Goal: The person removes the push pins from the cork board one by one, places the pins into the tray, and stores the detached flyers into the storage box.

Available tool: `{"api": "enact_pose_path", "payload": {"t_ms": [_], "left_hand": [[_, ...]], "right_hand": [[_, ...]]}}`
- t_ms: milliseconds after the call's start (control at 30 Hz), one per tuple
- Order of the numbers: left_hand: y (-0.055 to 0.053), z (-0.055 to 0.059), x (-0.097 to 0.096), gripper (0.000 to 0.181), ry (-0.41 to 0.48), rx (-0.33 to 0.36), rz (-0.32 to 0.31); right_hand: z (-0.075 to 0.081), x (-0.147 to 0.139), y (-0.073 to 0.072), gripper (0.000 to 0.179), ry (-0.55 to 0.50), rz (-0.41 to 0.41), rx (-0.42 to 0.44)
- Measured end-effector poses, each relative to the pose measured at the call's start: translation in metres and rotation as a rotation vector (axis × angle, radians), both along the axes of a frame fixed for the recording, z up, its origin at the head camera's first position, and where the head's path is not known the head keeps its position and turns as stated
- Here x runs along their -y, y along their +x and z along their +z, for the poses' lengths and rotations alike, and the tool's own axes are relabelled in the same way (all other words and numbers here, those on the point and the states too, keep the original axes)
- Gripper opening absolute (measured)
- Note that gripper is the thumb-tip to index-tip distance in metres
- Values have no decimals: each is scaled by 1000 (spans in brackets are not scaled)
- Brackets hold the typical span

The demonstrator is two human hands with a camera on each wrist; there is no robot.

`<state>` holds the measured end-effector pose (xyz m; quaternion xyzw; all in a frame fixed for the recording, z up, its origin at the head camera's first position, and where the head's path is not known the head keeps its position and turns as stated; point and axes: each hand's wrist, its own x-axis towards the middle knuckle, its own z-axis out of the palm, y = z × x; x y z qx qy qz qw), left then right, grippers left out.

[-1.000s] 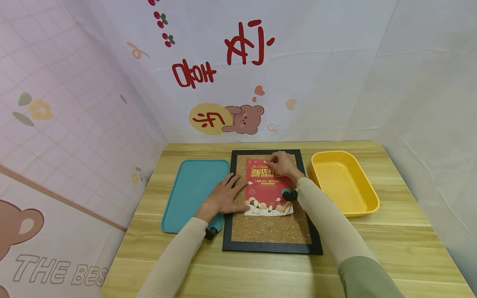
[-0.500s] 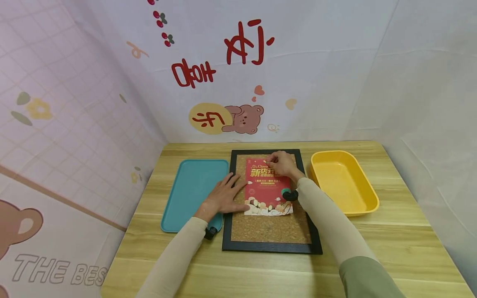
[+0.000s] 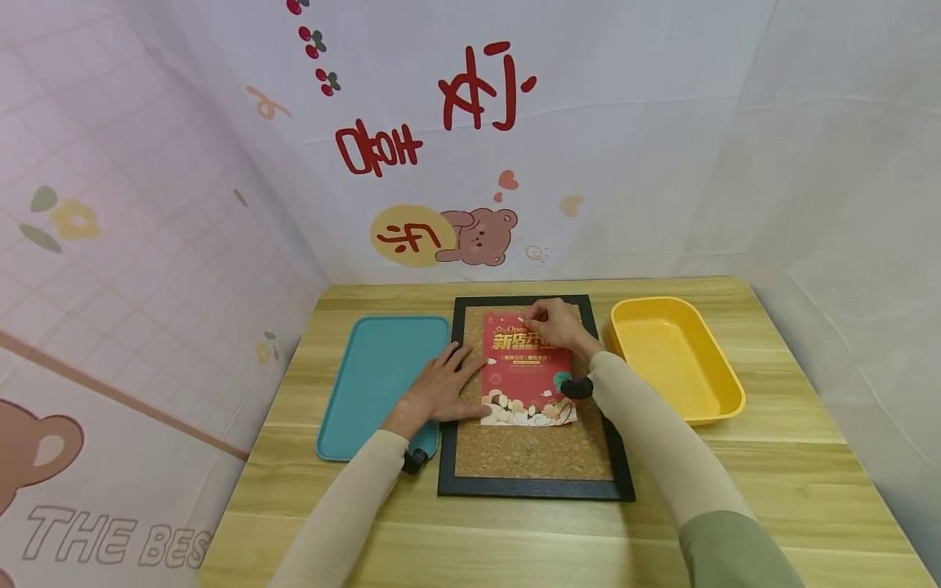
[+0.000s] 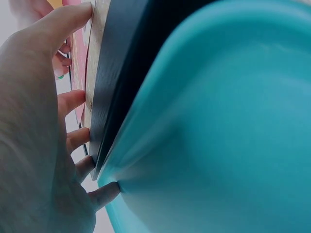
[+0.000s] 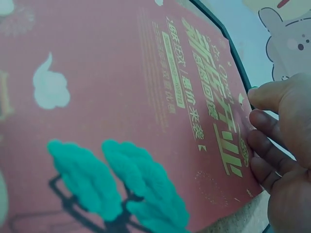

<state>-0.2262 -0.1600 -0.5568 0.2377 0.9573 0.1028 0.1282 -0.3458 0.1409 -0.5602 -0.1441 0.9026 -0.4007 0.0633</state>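
A red poster (image 3: 525, 380) with gold lettering lies on a cork board (image 3: 532, 457) in a black frame. My right hand (image 3: 556, 322) is at the poster's top edge, thumb and forefinger pinching a small green push pin (image 5: 253, 89), mostly hidden by the fingertips. Green also shows at those fingertips in the left wrist view. My left hand (image 3: 437, 392) lies spread across the board's left side, with thumb and forefinger at the poster's left edge. Its little finger reaches over the rim of the blue tray (image 4: 160, 63). The poster's lower right corner lifts slightly.
The blue tray stands close against the board's left side on the wooden table (image 3: 529, 543). A yellow bin (image 3: 676, 359) stands to the right of the board, beside my right forearm. White printed cloth (image 3: 625, 147) hangs behind and along both sides.
The head view has shifted slightly. My left hand stays spread on the board, and my right hand keeps its pinch at the poster's top edge, its wrist slightly shifted.
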Motion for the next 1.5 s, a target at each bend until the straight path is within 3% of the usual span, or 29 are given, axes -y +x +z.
{"api": "enact_pose_path", "payload": {"t_ms": [467, 967, 1167, 1500], "left_hand": [[0, 0, -1, 101, 7, -2, 6], [2, -1, -1, 100, 9, 6, 12], [3, -1, 0, 101, 22, 12, 18], [3, -2, -3, 100, 33, 2, 15]], "right_hand": [[16, -9, 13, 14, -38, 78, -29], [36, -26, 38, 8, -35, 122, -126], [43, -40, 51, 8, -66, 142, -102], [51, -80, 68, 7, -58, 106, -98]]}}
